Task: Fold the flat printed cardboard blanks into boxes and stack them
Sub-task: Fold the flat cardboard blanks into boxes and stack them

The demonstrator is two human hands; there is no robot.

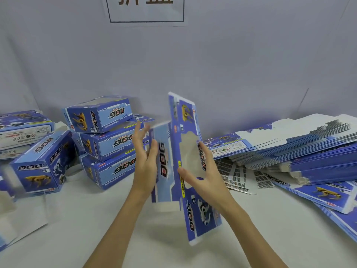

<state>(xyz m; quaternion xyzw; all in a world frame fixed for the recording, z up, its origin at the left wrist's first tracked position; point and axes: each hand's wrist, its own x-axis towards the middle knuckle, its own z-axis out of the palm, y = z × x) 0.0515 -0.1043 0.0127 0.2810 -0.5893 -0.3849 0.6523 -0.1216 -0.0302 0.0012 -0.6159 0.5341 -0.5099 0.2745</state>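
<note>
Between both hands, up off the white surface (251, 219): one blue cardboard blank (174, 171), partly folded, standing tall on its end. Printed with "DOG" in big letters and a yellow robot dog near the top. A cut-out window in the middle panel.

Left hand (145, 161): fingers straight and spread, flat against the left side of the blank. Not curled round anything.

Right hand (201, 176): fingers long and loose, pressed on the right side of the blank, thumb across the front by the yellow strip. Wide, not closed tight.

To the left, at the back: three folded boxes (108, 141) piled one on top of another, the top one turned a little. Just beside the pile, nearer the left: one more folded box (41, 164) tipped at a slant. Farther left, by the edge: another box (23, 126), blurry, with small print and marks on its side.

To the right: a big stack of flat blanks (301, 149), fanned out, white backs showing at the top. Under the stack and poking out toward the middle: white sheets with dark barcode stickers (239, 176). Nearer the right edge: more flat blanks (326, 194) lying face up with the yellow dog showing.

Behind it all: a grey cloth wall (231, 55) with a sign (146, 8) at the top, cut off by the edge.
</note>
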